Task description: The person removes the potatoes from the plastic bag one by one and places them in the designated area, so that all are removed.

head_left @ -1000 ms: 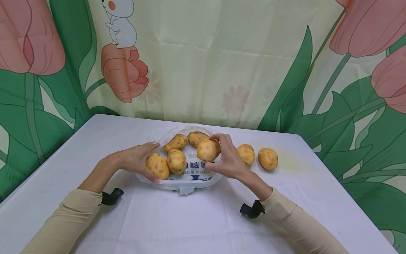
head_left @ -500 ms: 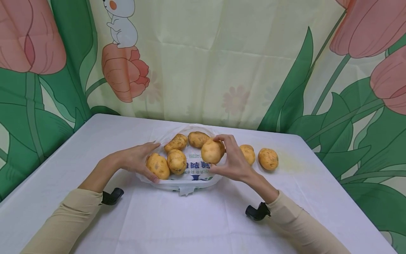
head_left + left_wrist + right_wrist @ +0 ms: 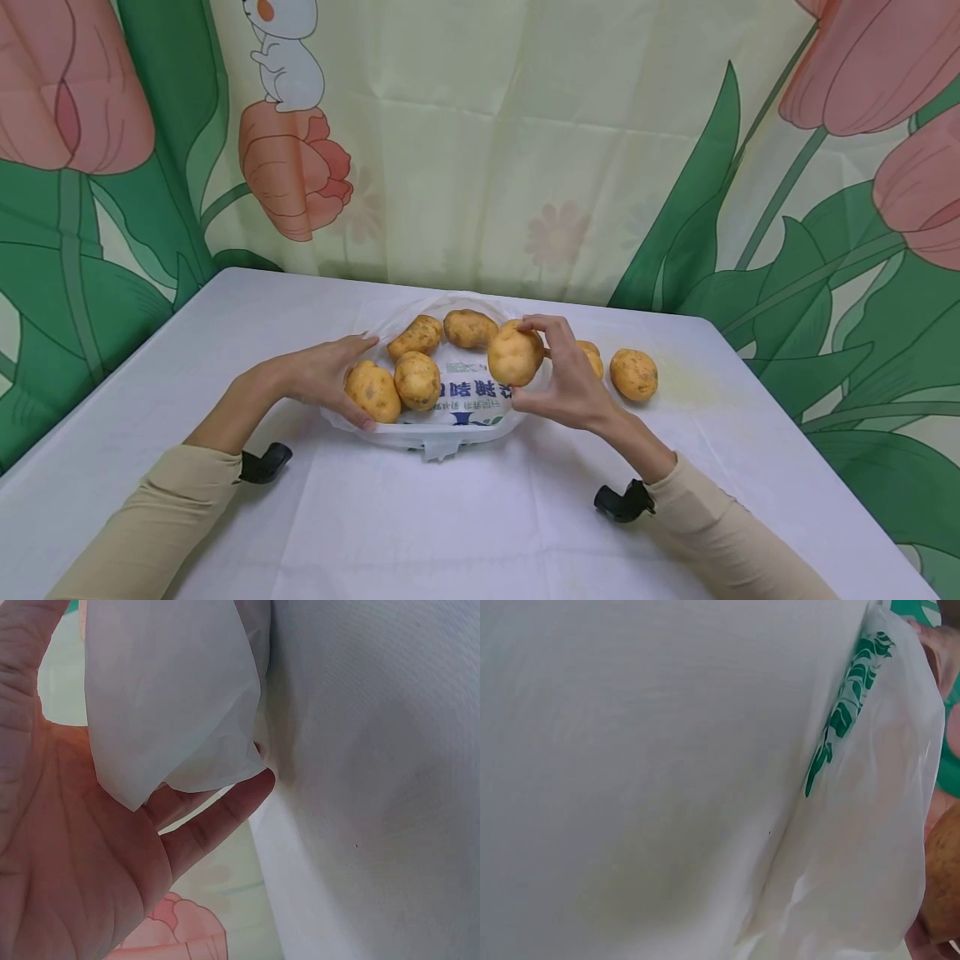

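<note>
In the head view an open white plastic bag (image 3: 450,435) with printing lies on the table, several potatoes inside it. My left hand (image 3: 318,379) curves round the bag's left end, beside a large potato (image 3: 372,392). From the left wrist, the bag's thin film (image 3: 172,690) hangs between thumb and fingers. My right hand (image 3: 566,379) pinches a potato (image 3: 515,354) between thumb and fingers, over the bag's right side. The right wrist view shows that potato (image 3: 945,874) only partly, at its edge, beyond the bag's green-printed side (image 3: 855,795).
Right of the bag, one potato (image 3: 633,375) lies on the white-covered table (image 3: 420,533); another potato (image 3: 592,357) is partly hidden behind my right hand. A printed curtain (image 3: 480,150) with tulips hangs behind the table.
My right hand has moved a little to the right with its potato, uncovering more of the bag's printing. The left hand and the other potatoes have stayed in place.
</note>
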A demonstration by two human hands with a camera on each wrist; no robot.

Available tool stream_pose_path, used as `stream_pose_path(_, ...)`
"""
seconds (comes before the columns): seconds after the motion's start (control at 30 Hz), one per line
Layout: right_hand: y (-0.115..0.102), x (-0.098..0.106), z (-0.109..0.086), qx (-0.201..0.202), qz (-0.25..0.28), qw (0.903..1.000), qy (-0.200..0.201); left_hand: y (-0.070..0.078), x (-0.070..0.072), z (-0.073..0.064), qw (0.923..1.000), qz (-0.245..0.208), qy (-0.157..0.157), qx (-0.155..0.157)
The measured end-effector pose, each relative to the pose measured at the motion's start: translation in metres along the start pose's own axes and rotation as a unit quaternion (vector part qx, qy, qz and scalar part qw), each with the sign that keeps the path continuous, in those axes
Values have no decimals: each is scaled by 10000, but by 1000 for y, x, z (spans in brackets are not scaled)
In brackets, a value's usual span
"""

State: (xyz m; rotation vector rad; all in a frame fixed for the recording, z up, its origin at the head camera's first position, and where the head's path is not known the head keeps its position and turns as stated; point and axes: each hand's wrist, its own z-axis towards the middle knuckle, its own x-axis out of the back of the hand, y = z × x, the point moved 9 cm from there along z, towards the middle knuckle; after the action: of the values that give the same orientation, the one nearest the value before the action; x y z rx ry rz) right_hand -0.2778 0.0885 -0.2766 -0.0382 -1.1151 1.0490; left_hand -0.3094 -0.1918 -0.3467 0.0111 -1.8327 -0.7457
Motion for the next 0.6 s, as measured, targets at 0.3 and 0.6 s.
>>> stream_pose_path(0.3, 9, 14, -9, 48, -143, 9998, 112, 2, 0, 1, 10000, 18, 16, -81)
stream_pose_path(0.6, 17, 27, -16, 72, -98, 9998, 155, -1, 0, 0, 9999, 102, 9, 18)
